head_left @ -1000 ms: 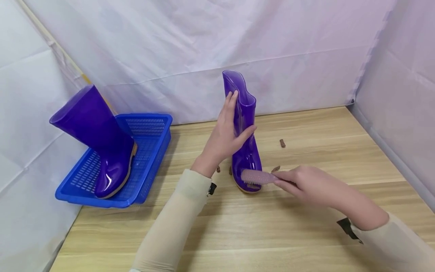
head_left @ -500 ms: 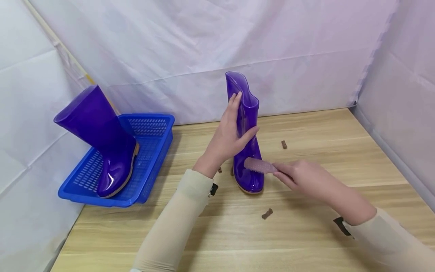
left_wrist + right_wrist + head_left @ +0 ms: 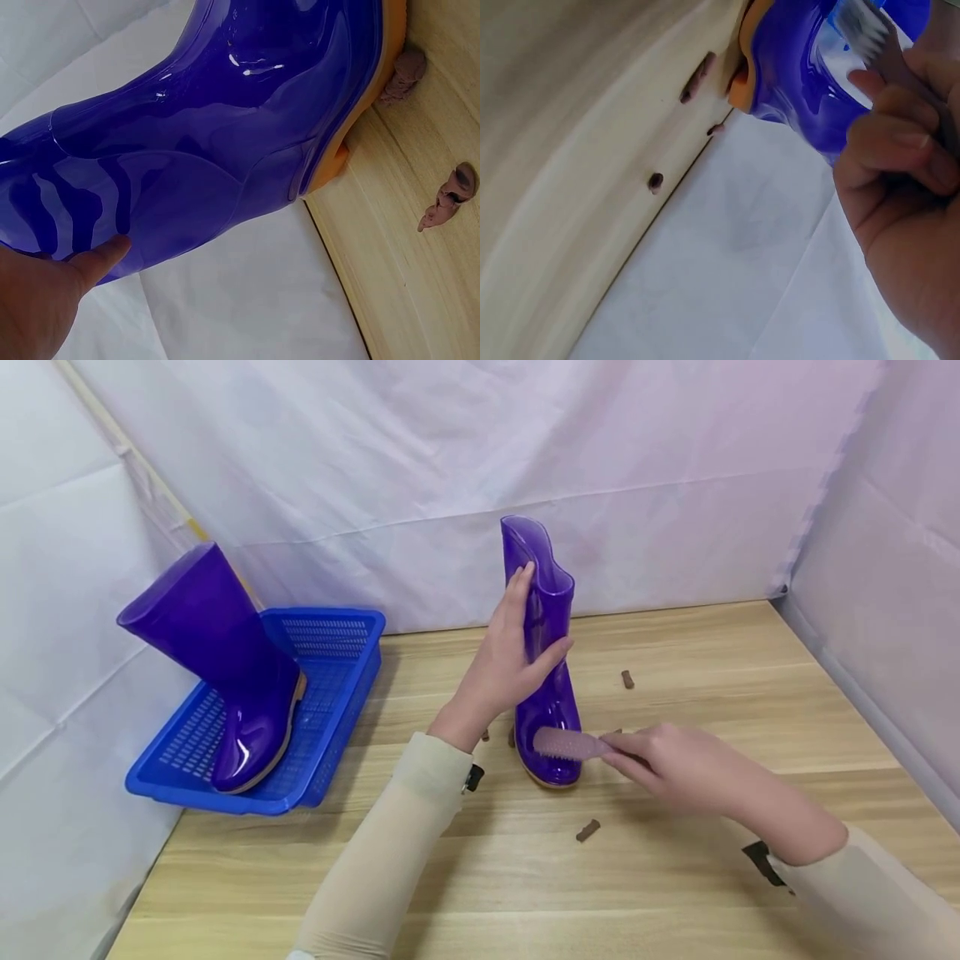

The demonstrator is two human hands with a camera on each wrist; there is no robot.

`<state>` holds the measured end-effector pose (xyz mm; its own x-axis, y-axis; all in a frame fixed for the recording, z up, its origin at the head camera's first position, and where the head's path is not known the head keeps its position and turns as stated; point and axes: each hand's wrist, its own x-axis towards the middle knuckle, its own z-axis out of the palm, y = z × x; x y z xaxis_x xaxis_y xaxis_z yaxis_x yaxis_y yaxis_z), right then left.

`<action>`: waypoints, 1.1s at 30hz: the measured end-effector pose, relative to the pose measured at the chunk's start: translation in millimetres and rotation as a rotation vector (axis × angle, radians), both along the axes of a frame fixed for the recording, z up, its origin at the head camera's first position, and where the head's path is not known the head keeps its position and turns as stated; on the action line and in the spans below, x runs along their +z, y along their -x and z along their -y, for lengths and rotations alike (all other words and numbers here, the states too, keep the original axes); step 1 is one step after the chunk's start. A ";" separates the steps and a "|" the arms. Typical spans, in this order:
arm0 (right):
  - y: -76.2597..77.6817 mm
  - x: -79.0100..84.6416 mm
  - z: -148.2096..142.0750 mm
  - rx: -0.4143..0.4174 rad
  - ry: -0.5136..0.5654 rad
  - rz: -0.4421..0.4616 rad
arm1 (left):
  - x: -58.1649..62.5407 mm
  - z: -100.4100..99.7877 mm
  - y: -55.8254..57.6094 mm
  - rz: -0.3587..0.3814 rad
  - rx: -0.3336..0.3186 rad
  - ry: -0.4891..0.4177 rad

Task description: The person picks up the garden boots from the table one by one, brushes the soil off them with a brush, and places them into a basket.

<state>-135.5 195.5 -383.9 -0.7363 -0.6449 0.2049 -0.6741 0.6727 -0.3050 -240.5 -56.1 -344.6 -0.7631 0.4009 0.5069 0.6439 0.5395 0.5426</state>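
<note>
A glossy purple rain boot stands upright on the wooden table, its toe toward me. My left hand holds its shaft, thumb across the front and fingers along the side. In the left wrist view, the thumb lies against the shaft. My right hand grips the handle of a pale pink brush, bristles down at the boot's toe. The right wrist view shows the fingers curled round the brush handle. A brown clump lies on the table in front of the toe.
At the left, a blue plastic basket holds a second purple boot, tilted. Another brown clump lies right of the standing boot; in the left wrist view a clump lies near its sole. White cloth hangs behind the table.
A brown clump on the boot's toe came off and now lies on the table in front. The brush went up the boot, then back down to the toe. The left hand keeps its hold.
</note>
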 end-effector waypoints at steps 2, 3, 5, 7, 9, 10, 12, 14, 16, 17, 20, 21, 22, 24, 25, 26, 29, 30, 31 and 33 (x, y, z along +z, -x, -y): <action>7.2 2.5 2.7 -0.006 0.002 -0.041 | -0.5 -0.8 -0.4 0.002 0.000 -0.003; 11.3 3.5 3.9 -0.005 -0.001 -0.075 | -0.8 -1.2 -0.7 0.004 0.000 -0.004; 19.3 4.8 5.6 -0.004 -0.015 -0.159 | -1.0 -2.5 -0.4 0.010 -0.002 -0.004; 25.9 5.0 6.0 -0.001 -0.027 -0.223 | -1.0 -3.7 -0.2 0.019 -0.001 -0.004; 30.2 4.1 5.1 0.001 -0.040 -0.275 | -0.6 -4.7 -0.1 0.030 -0.001 -0.005; 31.3 3.2 4.3 0.002 -0.045 -0.291 | -0.3 -5.2 -0.1 0.035 0.000 -0.006; 31.4 0.8 2.2 0.025 -0.043 -0.296 | 0.7 -5.9 0.4 0.036 0.000 -0.012; 28.8 -2.9 -0.4 0.057 -0.032 -0.286 | 1.4 -6.7 0.7 0.038 -0.002 -0.024; 23.9 -7.4 -4.0 0.088 -0.020 -0.238 | 1.2 -7.2 0.8 0.043 0.001 -0.032; 21.1 -9.4 -5.8 0.102 -0.012 -0.211 | 1.1 -7.5 1.1 0.046 0.001 -0.035; 15.0 -11.7 -11.1 0.132 0.016 -0.089 | 1.8 -6.8 0.3 0.062 0.005 -0.043; 13.9 -10.9 -13.0 0.135 0.020 -0.035 | 2.4 -6.5 0.2 0.065 0.005 -0.046; 13.0 -9.2 -14.3 0.141 0.027 0.015 | 2.7 -6.4 0.2 0.067 0.004 -0.049; 12.7 -4.9 -16.4 0.152 0.041 0.114 | 3.0 -6.5 -0.4 0.067 0.004 -0.056; 12.6 -2.5 -17.1 0.151 0.044 0.156 | 2.7 -6.9 -0.7 0.067 0.007 -0.056; 12.7 -0.2 -17.8 0.153 0.046 0.186 | 2.1 -7.7 -1.2 0.063 0.011 -0.058; 13.3 5.1 -19.2 0.155 0.061 0.212 | 1.1 -12.1 -5.1 0.076 0.050 -0.072; 13.9 6.5 -19.9 0.153 0.062 0.200 | 1.6 -14.6 -7.3 0.092 0.074 -0.084; 14.6 7.8 -20.9 0.147 0.064 0.190 | 2.2 -17.7 -9.5 0.110 0.103 -0.100; 16.5 9.8 -23.3 0.140 0.071 0.168 | 4.8 -24.8 -14.9 0.152 0.169 -0.144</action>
<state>-152.0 218.8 -374.1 -0.6686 -0.7312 0.1356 -0.6948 0.5492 -0.4644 -225.6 -31.3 -339.8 -0.8849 0.1938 0.4236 0.4564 0.5429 0.7050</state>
